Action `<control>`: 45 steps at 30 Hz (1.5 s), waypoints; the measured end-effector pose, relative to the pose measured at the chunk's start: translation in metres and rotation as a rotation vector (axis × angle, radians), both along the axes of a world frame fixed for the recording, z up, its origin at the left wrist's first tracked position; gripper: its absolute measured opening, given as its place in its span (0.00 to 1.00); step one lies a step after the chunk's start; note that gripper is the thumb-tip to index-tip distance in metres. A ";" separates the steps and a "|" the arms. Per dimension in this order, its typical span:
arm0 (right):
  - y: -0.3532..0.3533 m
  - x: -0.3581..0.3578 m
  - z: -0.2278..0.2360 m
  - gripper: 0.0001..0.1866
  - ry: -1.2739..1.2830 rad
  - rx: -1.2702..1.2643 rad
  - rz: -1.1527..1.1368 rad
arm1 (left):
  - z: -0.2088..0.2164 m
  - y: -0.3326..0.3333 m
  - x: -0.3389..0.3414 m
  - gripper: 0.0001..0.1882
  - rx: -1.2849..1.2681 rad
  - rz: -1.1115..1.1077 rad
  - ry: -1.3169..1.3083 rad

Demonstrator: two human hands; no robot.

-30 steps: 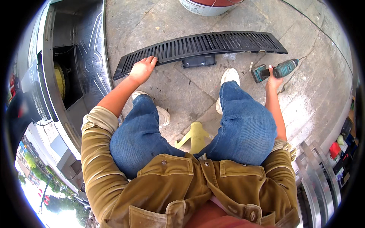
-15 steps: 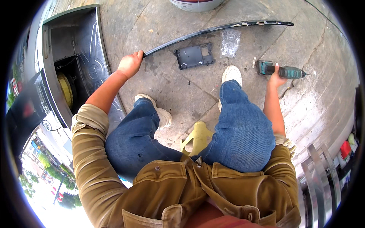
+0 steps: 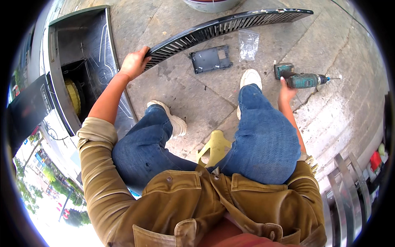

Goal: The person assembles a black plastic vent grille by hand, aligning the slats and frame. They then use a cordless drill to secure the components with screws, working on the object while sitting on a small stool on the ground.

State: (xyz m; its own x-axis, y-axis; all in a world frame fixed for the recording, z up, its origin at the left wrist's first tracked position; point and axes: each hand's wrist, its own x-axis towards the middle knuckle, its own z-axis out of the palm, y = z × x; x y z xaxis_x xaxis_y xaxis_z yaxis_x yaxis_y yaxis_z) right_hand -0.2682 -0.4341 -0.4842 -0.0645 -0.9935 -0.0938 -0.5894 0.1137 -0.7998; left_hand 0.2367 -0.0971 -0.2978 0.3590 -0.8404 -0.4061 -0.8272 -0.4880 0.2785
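Observation:
My left hand [image 3: 133, 65] is closed around the near left end of a long, curved black slatted grille [image 3: 205, 35]. The grille stretches away to the right, its rows of slots facing me and pale scuffs along its far edge. Low at the right, my right hand [image 3: 286, 91] is at the rear of a teal and black cordless drill [image 3: 306, 81], thumb against its grip. Its other fingers are partly hidden by the tool. The drill lies sideways, with its bit pointing right. Between the hands are a dark plastic tray-like part [image 3: 210, 60] and a clear plastic bag [image 3: 248, 46] of small parts.
At the left stands an open metal cabinet [image 3: 80, 41] with a yellow round part [image 3: 73, 96] inside. A yellow stool [image 3: 216, 146] shows between my legs. A bucket [image 3: 212, 5] is at the far edge, and metal rails [image 3: 345, 193] stand at the lower right.
The grille has tipped, so its slotted face shows instead of its narrow edge, and its right part moved farther away. The drill has turned and come slightly nearer; my right hand shifted left and down.

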 end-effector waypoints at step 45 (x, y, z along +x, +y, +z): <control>0.120 0.084 0.415 0.25 -1.826 1.026 0.892 | 0.388 0.167 -0.334 0.20 -0.758 0.054 -0.829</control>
